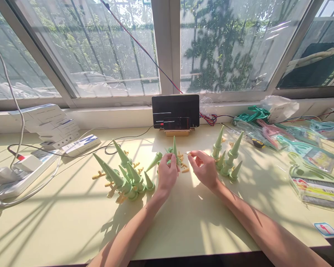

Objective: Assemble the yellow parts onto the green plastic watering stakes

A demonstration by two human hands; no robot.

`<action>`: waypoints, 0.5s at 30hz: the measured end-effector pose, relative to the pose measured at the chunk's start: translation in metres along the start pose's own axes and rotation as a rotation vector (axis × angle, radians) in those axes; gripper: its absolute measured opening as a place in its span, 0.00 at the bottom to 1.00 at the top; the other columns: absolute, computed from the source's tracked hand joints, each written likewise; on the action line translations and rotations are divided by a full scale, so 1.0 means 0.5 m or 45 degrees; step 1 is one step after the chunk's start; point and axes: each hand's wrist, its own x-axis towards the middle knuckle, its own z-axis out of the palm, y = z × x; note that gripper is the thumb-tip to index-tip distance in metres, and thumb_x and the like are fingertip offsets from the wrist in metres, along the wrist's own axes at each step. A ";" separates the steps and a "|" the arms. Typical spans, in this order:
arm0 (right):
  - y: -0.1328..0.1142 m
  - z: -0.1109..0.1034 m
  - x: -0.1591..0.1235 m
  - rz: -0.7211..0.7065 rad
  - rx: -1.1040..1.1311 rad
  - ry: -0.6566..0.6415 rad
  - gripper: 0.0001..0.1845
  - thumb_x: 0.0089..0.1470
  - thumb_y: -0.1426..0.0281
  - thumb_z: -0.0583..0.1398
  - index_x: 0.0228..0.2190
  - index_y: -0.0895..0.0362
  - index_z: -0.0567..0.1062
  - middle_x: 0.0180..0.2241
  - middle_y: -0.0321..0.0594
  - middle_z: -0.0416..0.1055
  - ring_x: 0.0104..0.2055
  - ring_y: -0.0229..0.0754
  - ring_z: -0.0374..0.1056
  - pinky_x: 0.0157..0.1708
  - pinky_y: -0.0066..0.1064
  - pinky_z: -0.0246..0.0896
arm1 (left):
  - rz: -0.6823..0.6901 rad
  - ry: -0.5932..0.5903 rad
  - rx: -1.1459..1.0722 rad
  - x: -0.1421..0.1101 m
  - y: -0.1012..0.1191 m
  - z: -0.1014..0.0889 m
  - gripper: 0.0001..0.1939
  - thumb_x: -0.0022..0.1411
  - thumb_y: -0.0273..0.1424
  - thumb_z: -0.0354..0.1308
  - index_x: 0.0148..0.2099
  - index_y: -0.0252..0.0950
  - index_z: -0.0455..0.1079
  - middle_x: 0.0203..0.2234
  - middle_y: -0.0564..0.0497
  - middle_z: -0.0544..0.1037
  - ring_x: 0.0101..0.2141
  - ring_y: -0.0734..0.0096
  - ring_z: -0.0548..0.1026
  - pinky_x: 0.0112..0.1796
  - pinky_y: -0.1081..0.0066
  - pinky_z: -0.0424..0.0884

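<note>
My left hand (pixel 167 173) is closed round a green plastic cone spike (pixel 174 149) that points upward at the middle of the table. My right hand (pixel 204 168) pinches a small yellow peg (pixel 188 153) just right of that spike. Loose yellow pegs (pixel 185 170) lie between the hands. A heap of several green cone spikes (pixel 125 174) with yellow pegs lies to the left. Another group of green cone spikes (pixel 227 155) stands upright to the right of my right hand.
A black screen with a phone (pixel 176 122) on a wooden stand sits at the window sill. Boxes (pixel 51 124) and a power strip (pixel 19 174) with cables lie at left. Packaged green tools (pixel 311 155) cover the right side. The pale table (pixel 183 226) ends near me.
</note>
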 end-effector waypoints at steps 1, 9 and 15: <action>-0.001 0.000 0.000 -0.006 0.007 -0.015 0.08 0.60 0.66 0.58 0.34 0.56 0.76 0.28 0.36 0.74 0.20 0.33 0.62 0.25 0.29 0.62 | -0.001 0.008 -0.002 0.001 -0.002 0.000 0.17 0.67 0.47 0.52 0.43 0.37 0.67 0.17 0.56 0.70 0.15 0.74 0.67 0.17 0.75 0.60; 0.001 -0.001 -0.001 -0.020 0.035 -0.067 0.07 0.60 0.66 0.58 0.34 0.56 0.76 0.29 0.37 0.75 0.20 0.33 0.63 0.24 0.28 0.62 | 0.027 0.043 0.013 0.005 -0.009 0.000 0.18 0.67 0.47 0.52 0.43 0.37 0.67 0.26 0.53 0.74 0.17 0.77 0.68 0.18 0.76 0.61; 0.001 -0.002 -0.001 -0.023 0.052 -0.085 0.07 0.60 0.67 0.59 0.34 0.56 0.76 0.29 0.36 0.75 0.20 0.33 0.62 0.24 0.28 0.62 | 0.032 0.054 0.009 0.005 -0.006 -0.001 0.17 0.67 0.46 0.52 0.43 0.37 0.67 0.37 0.48 0.76 0.17 0.81 0.67 0.18 0.76 0.61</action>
